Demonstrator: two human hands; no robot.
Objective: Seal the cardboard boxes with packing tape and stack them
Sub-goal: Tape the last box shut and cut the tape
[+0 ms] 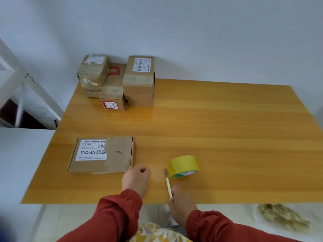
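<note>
White wall behind wooden desk [227, 119]. Flat box [101, 154] at desk's 8 o'clock, lid down, old tape strip across top. Stack [118, 81] at 11 o'clock. Tape [183, 165] near 6 o'clock. Left grip [137, 175] curled, nothing seen in it, just beside box's near right corner. Right grip [181, 205] closed round knife [168, 184], tip near tape. Box likely light, stiff: hold by long edges. Tape likely rigid, slick: grasp across rim.

A glossy honey-coloured wooden table [218, 119] stands against a plain white wall [192, 32]. A white metal shelf frame [26, 79] rises at the left. A heap of dry yellowish-brown scraps [281, 217] lies past the near right edge of the table.
</note>
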